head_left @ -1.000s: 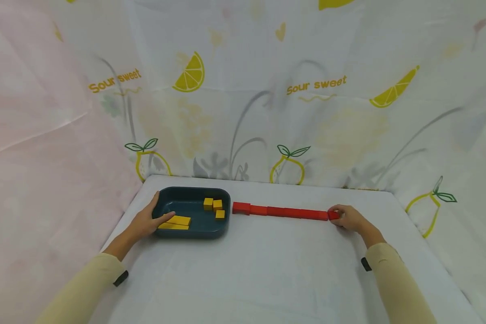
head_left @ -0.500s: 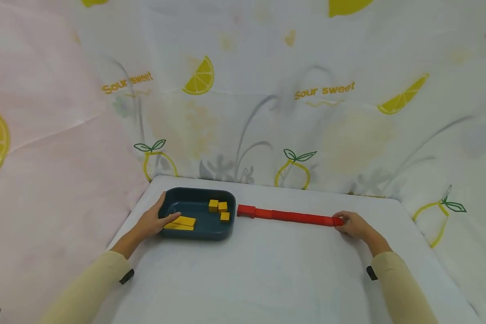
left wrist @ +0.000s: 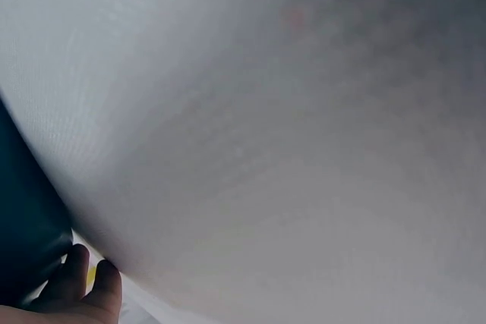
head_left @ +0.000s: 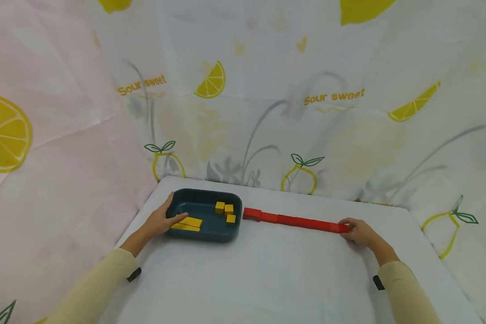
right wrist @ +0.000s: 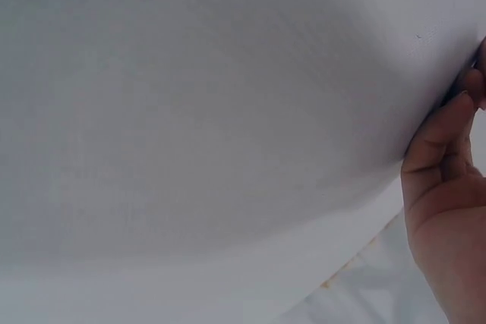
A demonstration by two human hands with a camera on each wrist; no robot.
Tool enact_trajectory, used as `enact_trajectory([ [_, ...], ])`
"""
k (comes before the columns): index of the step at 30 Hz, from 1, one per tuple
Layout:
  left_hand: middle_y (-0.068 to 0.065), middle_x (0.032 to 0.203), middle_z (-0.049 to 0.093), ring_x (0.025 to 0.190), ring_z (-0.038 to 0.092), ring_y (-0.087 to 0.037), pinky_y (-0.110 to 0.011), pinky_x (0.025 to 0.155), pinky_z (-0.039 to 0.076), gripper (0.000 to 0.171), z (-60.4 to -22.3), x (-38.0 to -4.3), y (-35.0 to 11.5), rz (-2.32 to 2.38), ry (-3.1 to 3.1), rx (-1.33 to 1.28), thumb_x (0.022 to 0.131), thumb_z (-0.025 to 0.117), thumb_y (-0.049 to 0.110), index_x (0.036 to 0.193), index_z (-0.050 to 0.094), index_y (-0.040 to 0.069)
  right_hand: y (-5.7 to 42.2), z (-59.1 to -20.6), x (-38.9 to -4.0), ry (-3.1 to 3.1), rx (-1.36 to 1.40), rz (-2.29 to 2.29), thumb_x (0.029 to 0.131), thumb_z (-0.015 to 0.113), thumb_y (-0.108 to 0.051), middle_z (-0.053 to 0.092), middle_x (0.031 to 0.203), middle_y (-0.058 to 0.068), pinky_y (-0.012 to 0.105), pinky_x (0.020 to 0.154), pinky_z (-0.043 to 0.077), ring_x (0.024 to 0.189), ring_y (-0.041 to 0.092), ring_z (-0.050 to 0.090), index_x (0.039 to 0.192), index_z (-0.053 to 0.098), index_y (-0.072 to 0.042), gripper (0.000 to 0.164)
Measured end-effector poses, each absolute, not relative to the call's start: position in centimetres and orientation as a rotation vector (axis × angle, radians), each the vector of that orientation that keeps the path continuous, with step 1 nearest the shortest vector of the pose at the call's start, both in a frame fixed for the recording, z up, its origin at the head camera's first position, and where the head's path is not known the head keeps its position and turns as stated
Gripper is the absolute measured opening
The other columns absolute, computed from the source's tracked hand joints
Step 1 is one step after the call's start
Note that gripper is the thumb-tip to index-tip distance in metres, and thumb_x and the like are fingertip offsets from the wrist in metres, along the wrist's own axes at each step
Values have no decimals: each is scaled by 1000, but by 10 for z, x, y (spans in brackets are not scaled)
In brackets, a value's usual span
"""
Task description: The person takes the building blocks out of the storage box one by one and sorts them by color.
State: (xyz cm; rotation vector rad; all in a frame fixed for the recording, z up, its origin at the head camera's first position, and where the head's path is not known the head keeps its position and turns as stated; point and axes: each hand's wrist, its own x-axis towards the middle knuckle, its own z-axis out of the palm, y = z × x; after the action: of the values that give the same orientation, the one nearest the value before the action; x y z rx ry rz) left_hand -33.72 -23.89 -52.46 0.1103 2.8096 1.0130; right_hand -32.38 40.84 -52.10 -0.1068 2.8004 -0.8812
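Red blocks point(head_left: 299, 222) lie end to end on the white-covered table point(head_left: 275, 279), to the right of the dark teal tray point(head_left: 218, 236), and I read one change in the line: a second ago the end block point(head_left: 344, 228) sat slightly askew with a seam showing, and now it looks flush with its neighbour. I judge the row's right end to be nearly straight. The right hand point(head_left: 359, 231) still pinches that block between thumb and fingers; its wrist camera does not let me make the block out. The left hand point(head_left: 158, 221) grips the tray, thumb over the left rim and fingers along the outer wall. In the tray I see two flat yellow bars point(head_left: 192, 222) at the near left, partly behind the thumb, and farther back three yellow cubes point(head_left: 228, 209) grouped near the right wall. Past the table's far edge hangs a lemon-print curtain point(head_left: 247, 135).
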Motion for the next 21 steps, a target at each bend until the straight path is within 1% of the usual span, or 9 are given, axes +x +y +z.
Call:
enact_trajectory([
  [6,-24,164,6,146,18,-52,-69,114,21,108,-524,-338,-241,1020,2818,113,89,56,67,159,-9,16,405,-521,-325,2783,-82,-888,88,69,-12,55,108,22,36,75,47,99,35,49,125,59,-1,40],
  [11,-23,165,6,146,18,-52,-70,113,22,109,-525,-338,-246,1035,2814,107,87,57,68,159,-9,18,402,-522,-326,2804,-98,-887,87,71,-12,57,107,24,37,75,48,95,32,53,131,54,1,48],
  [14,-24,164,6,146,18,-52,-70,113,22,109,-525,-338,-246,1033,2814,118,88,57,67,159,-9,17,401,-520,-324,2780,-71,-892,87,73,-16,56,114,32,44,80,52,98,36,56,139,44,4,62],
  [17,-24,165,5,146,18,-52,-70,113,22,109,-525,-338,-244,1033,2816,127,88,57,67,159,-9,17,404,-513,-321,2716,-8,-928,87,75,-22,49,125,39,53,88,52,106,42,55,147,30,4,79],
  [18,-24,165,5,146,18,-52,-69,113,22,109,-526,-338,-243,1030,2816,133,88,56,67,159,-9,17,406,-510,-319,2708,6,-927,87,75,-24,46,127,40,53,89,52,107,43,55,148,26,4,83],
  [19,-23,165,5,146,18,-51,-69,114,23,109,-526,-339,-242,1035,2813,131,88,57,67,159,-9,17,408,-507,-318,2718,11,-929,87,75,-25,43,129,41,53,89,53,107,44,55,149,24,3,85],
  [21,-23,165,5,147,18,-50,-68,114,23,109,-525,-338,-240,1039,2809,133,88,57,67,159,-8,17,410,-498,-315,2795,-25,-943,88,73,-21,40,128,43,54,86,55,106,48,56,148,23,5,83],
])
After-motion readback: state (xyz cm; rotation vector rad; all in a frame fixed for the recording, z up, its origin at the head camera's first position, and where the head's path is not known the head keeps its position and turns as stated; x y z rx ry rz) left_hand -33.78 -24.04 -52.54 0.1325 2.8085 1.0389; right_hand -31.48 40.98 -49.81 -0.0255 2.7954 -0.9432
